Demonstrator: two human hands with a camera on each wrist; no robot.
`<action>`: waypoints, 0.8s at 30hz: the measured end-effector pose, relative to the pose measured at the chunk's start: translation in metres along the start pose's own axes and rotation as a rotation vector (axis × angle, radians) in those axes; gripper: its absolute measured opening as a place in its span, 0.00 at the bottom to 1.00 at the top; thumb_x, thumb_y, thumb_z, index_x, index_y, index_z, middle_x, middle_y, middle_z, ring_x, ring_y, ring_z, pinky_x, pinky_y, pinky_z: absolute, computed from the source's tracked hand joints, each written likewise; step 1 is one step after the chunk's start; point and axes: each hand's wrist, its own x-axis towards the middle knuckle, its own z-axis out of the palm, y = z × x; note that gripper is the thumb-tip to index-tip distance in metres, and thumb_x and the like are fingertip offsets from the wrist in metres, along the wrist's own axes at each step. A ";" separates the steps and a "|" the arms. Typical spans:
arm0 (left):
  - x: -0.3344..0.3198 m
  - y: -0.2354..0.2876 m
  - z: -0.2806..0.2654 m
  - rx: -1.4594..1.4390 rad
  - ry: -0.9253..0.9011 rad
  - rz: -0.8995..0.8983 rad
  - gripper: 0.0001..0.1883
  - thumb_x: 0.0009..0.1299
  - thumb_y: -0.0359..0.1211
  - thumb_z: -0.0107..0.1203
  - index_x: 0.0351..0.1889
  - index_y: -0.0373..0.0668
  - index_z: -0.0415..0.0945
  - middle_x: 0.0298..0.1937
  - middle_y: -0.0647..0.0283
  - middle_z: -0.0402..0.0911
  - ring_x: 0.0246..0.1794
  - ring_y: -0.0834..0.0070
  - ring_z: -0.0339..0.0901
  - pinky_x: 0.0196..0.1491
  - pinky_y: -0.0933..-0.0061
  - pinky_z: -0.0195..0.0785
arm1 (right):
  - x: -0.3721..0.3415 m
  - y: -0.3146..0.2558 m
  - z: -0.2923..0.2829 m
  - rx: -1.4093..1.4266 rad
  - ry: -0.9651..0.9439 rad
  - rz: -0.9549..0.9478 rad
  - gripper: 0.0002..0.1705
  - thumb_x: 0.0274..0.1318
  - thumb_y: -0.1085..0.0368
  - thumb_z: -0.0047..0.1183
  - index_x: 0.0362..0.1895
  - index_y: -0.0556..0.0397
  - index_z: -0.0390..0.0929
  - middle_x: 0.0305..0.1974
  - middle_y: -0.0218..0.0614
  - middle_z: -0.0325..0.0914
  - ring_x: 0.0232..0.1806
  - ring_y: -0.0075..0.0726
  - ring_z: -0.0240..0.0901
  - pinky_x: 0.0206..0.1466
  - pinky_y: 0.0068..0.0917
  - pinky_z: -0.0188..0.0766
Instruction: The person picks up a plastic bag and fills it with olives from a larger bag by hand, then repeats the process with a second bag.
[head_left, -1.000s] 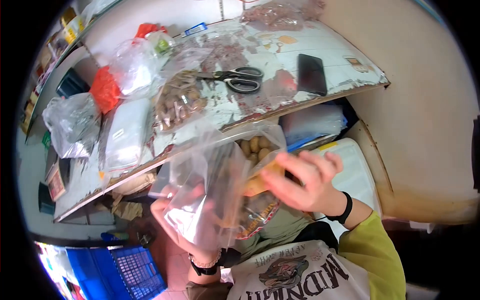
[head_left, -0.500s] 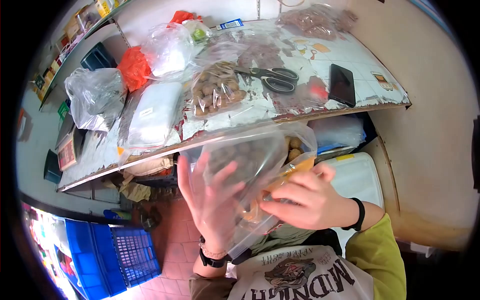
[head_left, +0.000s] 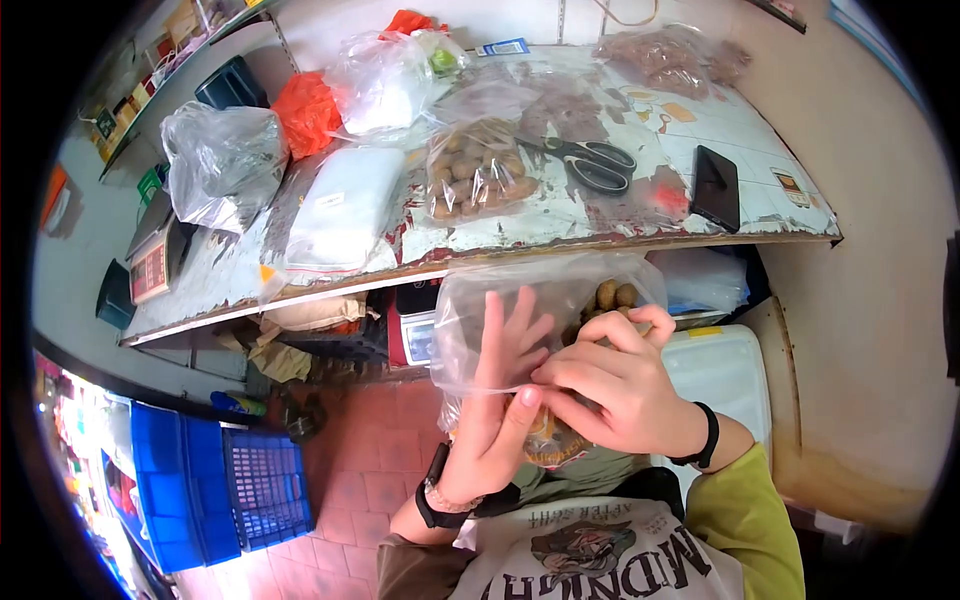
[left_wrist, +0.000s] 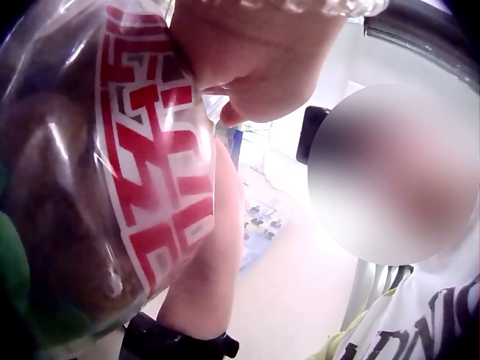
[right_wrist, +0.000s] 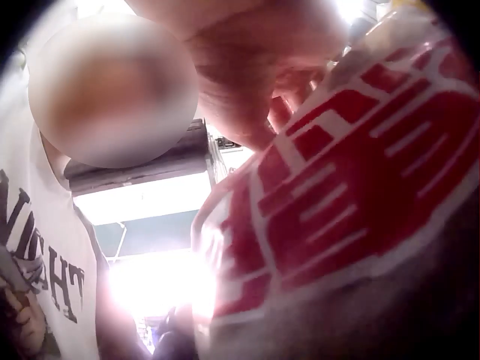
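Note:
In the head view, my left hand has its fingers straight and spread, with clear plastic around them. Its thumb lies right by the fingertips of my right hand, which pinch the bag's edge with thumb and bent fingers. Brown, rounded lumps show inside the plastic beyond my right hand. Red lettering on the filled bag stands close to the left wrist camera, and red print on the bag fills much of the right wrist view. My hands partly hide the bag's lower part.
On the worn table lie another bag of brown lumps, black-handled scissors, a phone and a stack of clear bags. A scale stands beneath the table edge. Blue crates stand at lower left.
The head view has shifted, so the table things sit further right. My left hand has come closer to the right one. My right fingers have gone from spread to pinching the bag's edge.

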 end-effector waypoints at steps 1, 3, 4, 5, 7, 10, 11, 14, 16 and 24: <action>0.000 0.000 0.000 -0.011 0.007 0.006 0.41 0.78 0.43 0.44 0.79 0.40 0.31 0.78 0.39 0.45 0.75 0.50 0.55 0.72 0.53 0.50 | 0.000 0.001 0.000 0.004 -0.002 0.000 0.14 0.40 0.62 0.71 0.34 0.40 0.81 0.32 0.14 0.80 0.37 0.27 0.67 0.49 0.40 0.45; 0.000 -0.001 0.000 -0.029 0.014 0.007 0.42 0.78 0.43 0.44 0.79 0.40 0.31 0.78 0.39 0.45 0.75 0.50 0.55 0.72 0.53 0.49 | -0.001 0.003 -0.004 0.021 -0.061 -0.002 0.13 0.39 0.62 0.71 0.33 0.40 0.83 0.36 0.15 0.80 0.39 0.28 0.67 0.50 0.40 0.45; 0.000 -0.002 0.000 -0.048 0.020 0.010 0.42 0.78 0.43 0.45 0.79 0.40 0.31 0.78 0.40 0.46 0.74 0.50 0.55 0.72 0.52 0.49 | 0.000 0.004 -0.004 0.022 -0.064 -0.001 0.13 0.39 0.62 0.71 0.33 0.40 0.83 0.36 0.15 0.80 0.39 0.28 0.67 0.50 0.40 0.45; 0.000 -0.003 -0.002 -0.050 0.021 0.009 0.42 0.78 0.43 0.45 0.79 0.40 0.31 0.78 0.40 0.46 0.74 0.50 0.55 0.72 0.52 0.49 | 0.001 0.004 -0.003 0.009 -0.043 -0.009 0.11 0.40 0.62 0.70 0.31 0.39 0.82 0.37 0.15 0.78 0.41 0.29 0.68 0.50 0.41 0.46; 0.001 -0.004 -0.008 -0.004 -0.084 0.063 0.40 0.78 0.36 0.42 0.79 0.40 0.26 0.79 0.42 0.46 0.74 0.52 0.56 0.71 0.55 0.51 | 0.002 0.005 -0.004 -0.004 -0.021 -0.015 0.09 0.41 0.62 0.69 0.30 0.38 0.82 0.39 0.15 0.76 0.43 0.30 0.68 0.51 0.42 0.47; 0.000 -0.006 -0.008 0.072 -0.077 0.058 0.40 0.78 0.37 0.44 0.79 0.37 0.31 0.77 0.42 0.50 0.72 0.53 0.58 0.70 0.56 0.53 | 0.003 0.005 -0.005 -0.030 0.028 0.008 0.09 0.37 0.62 0.70 0.26 0.38 0.82 0.41 0.16 0.74 0.45 0.33 0.66 0.51 0.42 0.46; -0.001 -0.007 -0.008 0.072 -0.081 0.050 0.40 0.78 0.37 0.44 0.79 0.37 0.31 0.77 0.42 0.50 0.72 0.53 0.58 0.70 0.56 0.53 | 0.003 0.006 -0.003 -0.017 0.062 0.011 0.09 0.36 0.62 0.70 0.25 0.38 0.82 0.40 0.15 0.73 0.46 0.34 0.65 0.51 0.42 0.46; 0.000 -0.009 -0.006 0.125 -0.092 0.048 0.38 0.78 0.35 0.44 0.79 0.35 0.35 0.76 0.42 0.53 0.72 0.53 0.59 0.70 0.57 0.54 | 0.001 0.006 0.003 0.011 0.117 0.027 0.11 0.33 0.62 0.71 0.24 0.38 0.81 0.40 0.16 0.72 0.46 0.36 0.64 0.51 0.43 0.46; 0.000 -0.009 -0.003 0.084 -0.075 0.063 0.36 0.78 0.34 0.42 0.78 0.35 0.36 0.75 0.41 0.54 0.71 0.53 0.62 0.70 0.57 0.55 | 0.002 0.006 0.006 0.031 0.140 0.033 0.11 0.31 0.62 0.71 0.23 0.38 0.81 0.40 0.17 0.71 0.46 0.38 0.63 0.51 0.43 0.47; -0.013 -0.016 0.001 -0.036 0.278 0.243 0.20 0.69 0.16 0.55 0.58 0.32 0.66 0.56 0.53 0.74 0.54 0.68 0.79 0.55 0.69 0.75 | 0.004 0.008 0.004 0.076 0.123 0.099 0.12 0.31 0.61 0.73 0.22 0.37 0.80 0.38 0.22 0.68 0.47 0.40 0.61 0.52 0.41 0.46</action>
